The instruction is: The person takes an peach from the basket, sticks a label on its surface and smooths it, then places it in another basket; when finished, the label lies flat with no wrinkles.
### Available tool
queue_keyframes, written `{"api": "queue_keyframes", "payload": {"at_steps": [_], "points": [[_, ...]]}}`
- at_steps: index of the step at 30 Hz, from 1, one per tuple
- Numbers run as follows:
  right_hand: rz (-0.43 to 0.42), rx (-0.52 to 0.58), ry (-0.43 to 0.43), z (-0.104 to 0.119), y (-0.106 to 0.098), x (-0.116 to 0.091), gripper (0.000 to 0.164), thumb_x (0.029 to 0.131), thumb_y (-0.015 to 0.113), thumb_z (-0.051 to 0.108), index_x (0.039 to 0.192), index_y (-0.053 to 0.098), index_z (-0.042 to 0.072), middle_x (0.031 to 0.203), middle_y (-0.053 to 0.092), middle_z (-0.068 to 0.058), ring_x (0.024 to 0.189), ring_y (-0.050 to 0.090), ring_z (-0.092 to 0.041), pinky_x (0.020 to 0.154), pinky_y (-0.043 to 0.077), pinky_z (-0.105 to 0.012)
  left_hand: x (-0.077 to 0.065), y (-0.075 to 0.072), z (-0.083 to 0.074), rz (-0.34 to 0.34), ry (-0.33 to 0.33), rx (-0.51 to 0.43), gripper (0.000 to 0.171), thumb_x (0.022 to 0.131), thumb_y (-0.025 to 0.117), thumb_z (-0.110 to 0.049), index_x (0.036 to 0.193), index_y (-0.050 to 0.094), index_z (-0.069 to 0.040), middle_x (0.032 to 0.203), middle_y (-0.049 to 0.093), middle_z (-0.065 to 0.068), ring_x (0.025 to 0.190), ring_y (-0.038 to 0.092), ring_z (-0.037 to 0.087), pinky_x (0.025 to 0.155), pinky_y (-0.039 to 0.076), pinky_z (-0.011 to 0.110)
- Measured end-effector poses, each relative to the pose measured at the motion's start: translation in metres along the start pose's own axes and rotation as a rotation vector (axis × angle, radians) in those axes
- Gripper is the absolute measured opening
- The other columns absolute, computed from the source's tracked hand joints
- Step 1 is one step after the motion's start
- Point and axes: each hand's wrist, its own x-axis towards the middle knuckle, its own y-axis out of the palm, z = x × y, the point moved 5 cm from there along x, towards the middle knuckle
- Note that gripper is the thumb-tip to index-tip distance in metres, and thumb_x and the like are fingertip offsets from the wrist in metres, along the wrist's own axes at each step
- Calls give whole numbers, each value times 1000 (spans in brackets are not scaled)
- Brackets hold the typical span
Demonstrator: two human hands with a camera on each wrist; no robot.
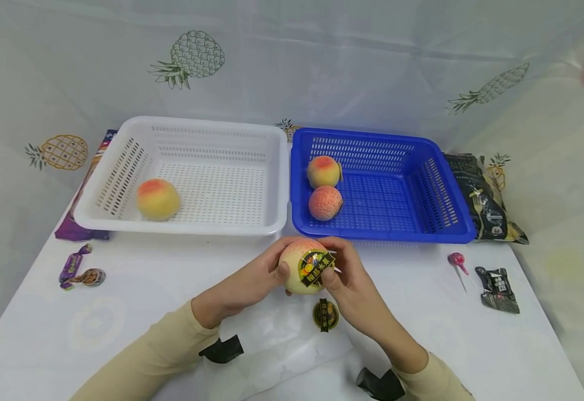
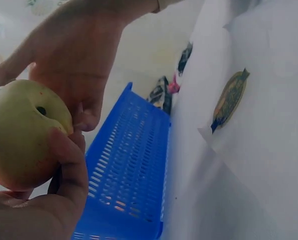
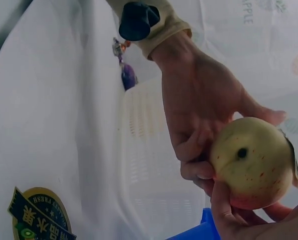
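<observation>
Both hands hold a pale yellow peach [image 1: 291, 274] with a red blush, in front of the two baskets. My left hand [image 1: 252, 283] grips its left side, thumb toward the front. With its thumb at a black and gold sticker [image 1: 312, 267] on the peach's front, my right hand [image 1: 359, 289] holds the right side. The sticker's right end stands off the fruit. In the right wrist view the peach [image 3: 254, 160] shows a dark stem hole, and the sticker edge juts from its side. Just below the hands, a similar round sticker [image 1: 325, 316] lies on the table.
A white basket [image 1: 212, 229] at the back left holds one peach [image 1: 158, 199]. Beside it, a blue basket [image 1: 382, 235] holds two fruits [image 1: 325, 203]. Wrapped candies [image 1: 73, 264] lie left; a lollipop [image 1: 456, 259] and a black packet [image 1: 497, 289] lie right. Snack bags [image 1: 487, 200] flank the baskets.
</observation>
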Motion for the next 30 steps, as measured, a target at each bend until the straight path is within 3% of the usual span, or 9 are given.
{"api": "queue_keyframes", "payload": {"at_steps": [5, 11, 14, 17, 20, 22, 24, 26, 30], "points": [[5, -29, 4, 0, -3, 0, 32, 96, 35, 14, 127, 30, 19, 127, 37, 0, 115, 41, -18, 89, 41, -27, 0, 3, -7, -15, -8, -13, 68, 76, 43, -59, 130, 30, -20, 117, 45, 5, 87, 47, 19, 64, 42, 27], [-53, -55, 18, -3, -8, 0, 32, 99, 23, 17, 128, 36, 18, 128, 41, 1, 120, 39, -16, 96, 35, -25, 4, 1, 5, -19, -42, -24, 53, 86, 46, -45, 130, 26, -25, 119, 45, 5, 95, 46, 21, 69, 42, 30], [-125, 10, 52, -10, -24, 4, 32, 99, 23, 22, 120, 43, 10, 119, 49, -5, 112, 47, -19, 89, 42, -30, 7, 4, -2, -4, -44, -25, 53, 86, 49, -42, 131, 26, -24, 120, 43, 6, 99, 46, 21, 72, 43, 31], [-335, -68, 16, -13, -63, 7, 30, 97, 31, 22, 109, 50, 2, 106, 55, -10, 97, 54, -18, 77, 48, -29, 16, 8, -16, -58, -76, 20, 55, 85, 55, -34, 130, 26, -23, 124, 39, 6, 106, 46, 20, 80, 45, 31], [-624, -397, 2, -14, -119, 2, 27, 95, 38, 20, 108, 52, 0, 101, 56, -11, 89, 52, -17, 70, 43, -25, 35, 6, -24, -182, -62, 157, 58, 82, 62, -30, 129, 27, -25, 127, 37, 1, 108, 47, 18, 84, 45, 30], [-773, -607, 86, -20, -155, -2, 30, 94, 41, 21, 112, 51, -1, 106, 53, -14, 96, 46, -22, 78, 37, -29, 54, 3, -30, -261, -19, 316, 61, 80, 64, -37, 128, 29, -25, 126, 37, -2, 106, 48, 15, 82, 45, 29], [-831, -767, 201, -30, -183, -4, 37, 92, 43, 24, 118, 46, -3, 114, 47, -20, 105, 39, -29, 85, 28, -39, 74, 2, -36, -332, -4, 490, 64, 77, 63, -47, 128, 31, -27, 125, 38, -4, 102, 49, 13, 78, 46, 29], [-838, -854, 299, -43, -201, -3, 44, 91, 43, 28, 122, 42, -4, 121, 39, -25, 112, 30, -37, 89, 18, -50, 97, 5, -42, -379, -7, 650, 65, 76, 61, -52, 128, 33, -26, 123, 39, -4, 101, 48, 12, 78, 45, 30], [-832, -919, 406, -58, -212, 1, 51, 90, 43, 34, 124, 39, -3, 129, 26, -26, 119, 16, -41, 89, 8, -57, 138, 10, -43, -444, -105, 900, 64, 75, 56, -59, 126, 38, -24, 113, 48, -2, 93, 48, 12, 72, 43, 29]]}}
